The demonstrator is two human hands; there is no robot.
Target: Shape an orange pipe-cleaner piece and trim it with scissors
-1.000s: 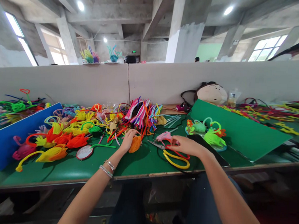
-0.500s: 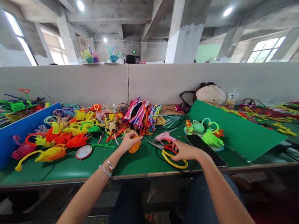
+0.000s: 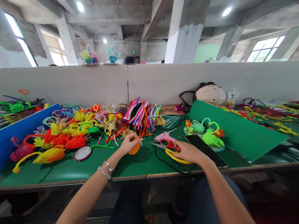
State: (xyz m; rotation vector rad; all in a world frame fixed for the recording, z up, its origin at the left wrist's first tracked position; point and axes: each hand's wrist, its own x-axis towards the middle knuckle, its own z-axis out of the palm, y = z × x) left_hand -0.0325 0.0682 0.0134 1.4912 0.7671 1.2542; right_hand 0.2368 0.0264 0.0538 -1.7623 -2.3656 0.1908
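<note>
At a green-topped worktable (image 3: 126, 167), a person's two bare hands close on their work. The left hand (image 3: 129, 143), its wrist ringed by bracelets, pinches a rounded bundle of fuzzy orange strands (image 3: 134, 149) near the table's front edge, thumb and fingers drawn narrow. The right hand (image 3: 187, 151) curls around the red and yellow handles of a pair of metal-bladed scissors (image 3: 173, 157), the blades aimed toward the bundle but apart from it; how wide they stand, I cannot tell from here. Just beyond the scissors lies a pale pink glue gun (image 3: 165, 137), and beside the right hand a flat black slab (image 3: 207, 150). Past the slab, a lime-green fuzzy swan figure (image 3: 213, 138) sits before a slanted green board (image 3: 236, 130). On the left, a round white disc with a red rim (image 3: 82, 153) rests near a yellow-and-orange fuzzy swan figure (image 3: 49, 154), with a blue board (image 3: 20, 135) beyond. A long grey partition (image 3: 91, 82) runs behind.
</note>
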